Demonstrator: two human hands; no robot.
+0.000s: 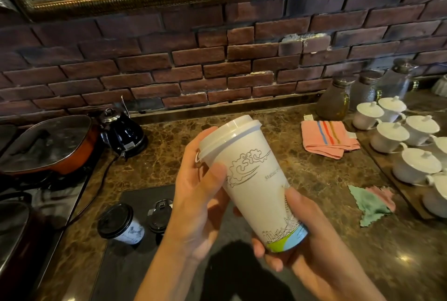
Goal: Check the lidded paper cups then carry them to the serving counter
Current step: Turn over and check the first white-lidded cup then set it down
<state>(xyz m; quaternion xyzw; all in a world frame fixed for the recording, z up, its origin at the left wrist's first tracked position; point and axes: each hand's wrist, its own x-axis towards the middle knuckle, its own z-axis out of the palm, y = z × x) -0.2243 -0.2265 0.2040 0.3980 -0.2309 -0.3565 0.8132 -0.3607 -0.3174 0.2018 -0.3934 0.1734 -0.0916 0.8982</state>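
Both hands, left hand [193,194] and right hand [307,233], grip tilted white-lidded paper cup [256,187]; contents hidden. Black-lidded cup [121,224] on counter [326,179].

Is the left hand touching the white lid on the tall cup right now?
Touching. In the head view, the left hand wraps the top of the tall cup, its fingertips curling against the rim of the white lid. The right hand grips the base.

You are looking at a dim, warm-lit scene. Small glints are shining on the marble counter [314,179] toward five o'clock. Wide-angle distortion is bending the brick wall [169,58] at twelve o'clock, and edges toward nine o'clock are falling into shadow and blurring.
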